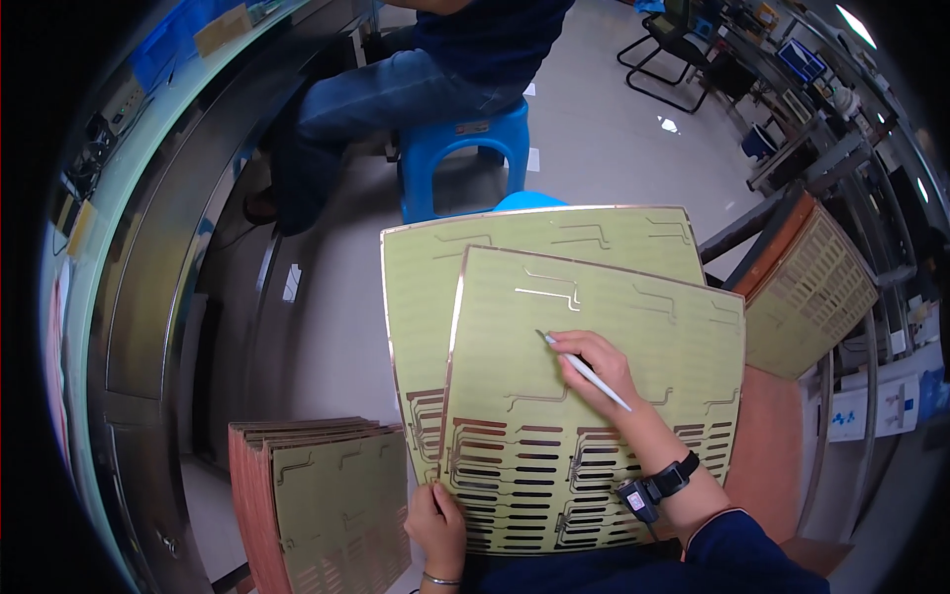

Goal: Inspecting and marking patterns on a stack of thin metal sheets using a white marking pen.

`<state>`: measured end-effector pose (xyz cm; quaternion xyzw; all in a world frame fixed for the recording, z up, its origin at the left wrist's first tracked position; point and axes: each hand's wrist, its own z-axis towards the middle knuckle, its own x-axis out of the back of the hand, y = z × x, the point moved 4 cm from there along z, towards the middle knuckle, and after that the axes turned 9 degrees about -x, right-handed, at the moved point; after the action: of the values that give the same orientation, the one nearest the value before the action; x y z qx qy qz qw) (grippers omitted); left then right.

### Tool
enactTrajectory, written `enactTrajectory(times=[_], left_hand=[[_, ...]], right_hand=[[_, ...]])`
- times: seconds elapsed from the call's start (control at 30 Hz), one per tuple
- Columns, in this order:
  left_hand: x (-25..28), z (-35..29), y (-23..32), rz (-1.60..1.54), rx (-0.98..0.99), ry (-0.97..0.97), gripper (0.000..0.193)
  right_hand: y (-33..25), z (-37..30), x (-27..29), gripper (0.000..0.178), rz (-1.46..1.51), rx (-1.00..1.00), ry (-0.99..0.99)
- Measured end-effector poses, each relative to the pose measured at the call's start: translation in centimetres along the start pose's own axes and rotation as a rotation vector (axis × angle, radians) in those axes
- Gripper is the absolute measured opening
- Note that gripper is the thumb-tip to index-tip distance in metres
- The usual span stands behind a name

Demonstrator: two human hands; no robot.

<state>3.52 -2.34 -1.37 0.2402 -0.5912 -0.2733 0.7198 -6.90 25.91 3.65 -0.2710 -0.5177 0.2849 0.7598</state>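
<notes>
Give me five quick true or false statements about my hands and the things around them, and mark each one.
1. The front board lies over part of the back board. True.
2. The left hand is raised far away from both boards. False: it is at their lower left edge.
3. The right hand holds a slim white tool. True.
4. The seated person's stool is red. False: it is blue.
5. A dark strap is on the right forearm. True.

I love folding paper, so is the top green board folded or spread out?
Spread out: the top green board shows one broad face with no crease, beneath the right hand.
</notes>
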Motion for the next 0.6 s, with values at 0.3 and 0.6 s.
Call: enactTrajectory(times=[0.3, 0.6], left_hand=[[-0.1, 0.1, 0.0, -0.029, 0.018, 0.007, 0.021], [0.3, 0.3, 0.3, 0.002, 0.001, 0.02, 0.025]], right_hand=[[-0.1, 0.2, -0.4, 0.02, 0.006, 0.049, 0.066], [0.0, -0.4, 0.3, 0.021, 0.121, -0.05, 0.06]])
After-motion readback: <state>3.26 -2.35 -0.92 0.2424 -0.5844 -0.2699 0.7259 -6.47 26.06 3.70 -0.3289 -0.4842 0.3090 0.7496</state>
